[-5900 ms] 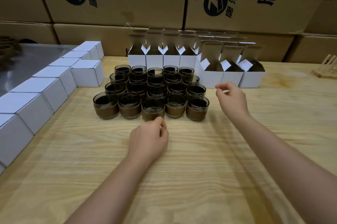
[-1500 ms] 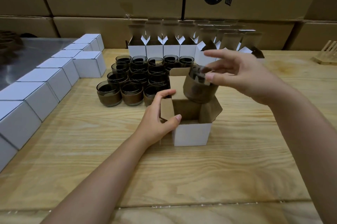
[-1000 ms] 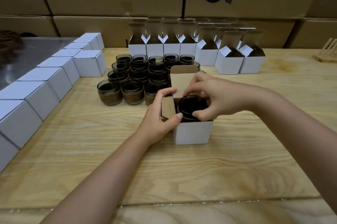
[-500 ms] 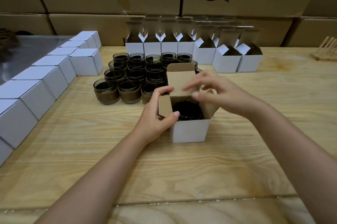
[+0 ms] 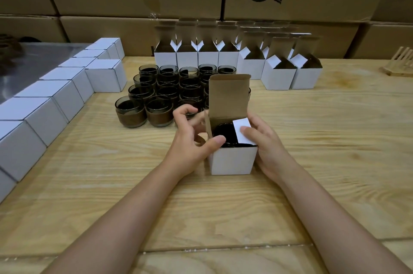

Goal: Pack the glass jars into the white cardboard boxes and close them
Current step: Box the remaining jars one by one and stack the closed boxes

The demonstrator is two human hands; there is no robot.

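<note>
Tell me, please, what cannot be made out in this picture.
All in the head view:
1. Jar in the white box: only its dark rim shows; walls and side flap hide the rest.
2. Loose jars: the raised lid hides some, so no count.
3. Open boxes at the back: front walls hide the insides.
4. Wooden rack: cut by the right edge.
</note>
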